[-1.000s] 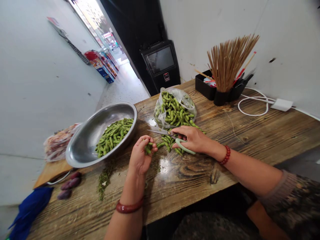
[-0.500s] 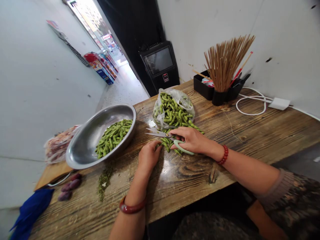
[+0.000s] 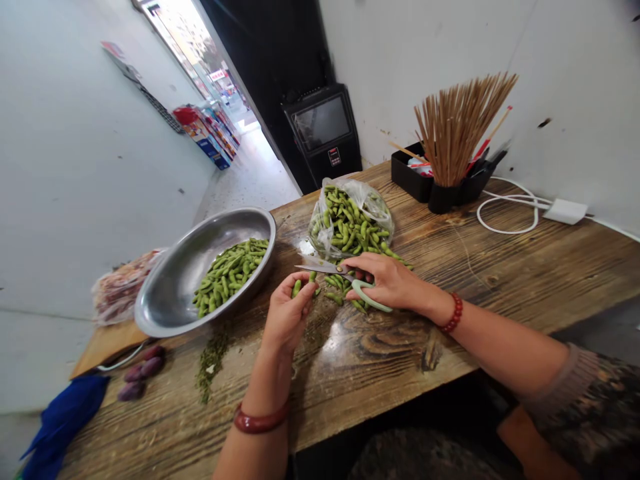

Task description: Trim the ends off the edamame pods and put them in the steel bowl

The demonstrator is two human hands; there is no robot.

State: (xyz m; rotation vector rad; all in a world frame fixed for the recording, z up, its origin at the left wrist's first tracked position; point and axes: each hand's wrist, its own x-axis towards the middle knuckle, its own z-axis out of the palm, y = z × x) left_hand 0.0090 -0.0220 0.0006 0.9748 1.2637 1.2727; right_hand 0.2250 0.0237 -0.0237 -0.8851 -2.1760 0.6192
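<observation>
My left hand (image 3: 287, 312) is closed on green edamame pods (image 3: 297, 288), whose ends stick out between thumb and fingers. In my right hand (image 3: 383, 280) are scissors (image 3: 370, 295) with pale green handles; their blades point left, just above the fingertips of my left hand. Loose pods lie on the table under the scissors. Behind them an open clear plastic bag (image 3: 376, 208) spills edamame. To the left, a tilted steel basin (image 3: 167, 277) holds a heap of pods along its right side.
On the wooden table (image 3: 380, 360) lie trimmed green scraps (image 3: 211, 367), purple roundish produce (image 3: 143, 373), a blue cloth (image 3: 67, 413) and a bagged pinkish food (image 3: 123, 283). At the back right stand brown sticks (image 3: 460, 130) in a black holder, beside a white cable and adapter (image 3: 565, 211).
My left hand has lifted from the pods on the table and turned, with pods now showing in its fingers. The scissors stay in my right hand, nearly in place.
</observation>
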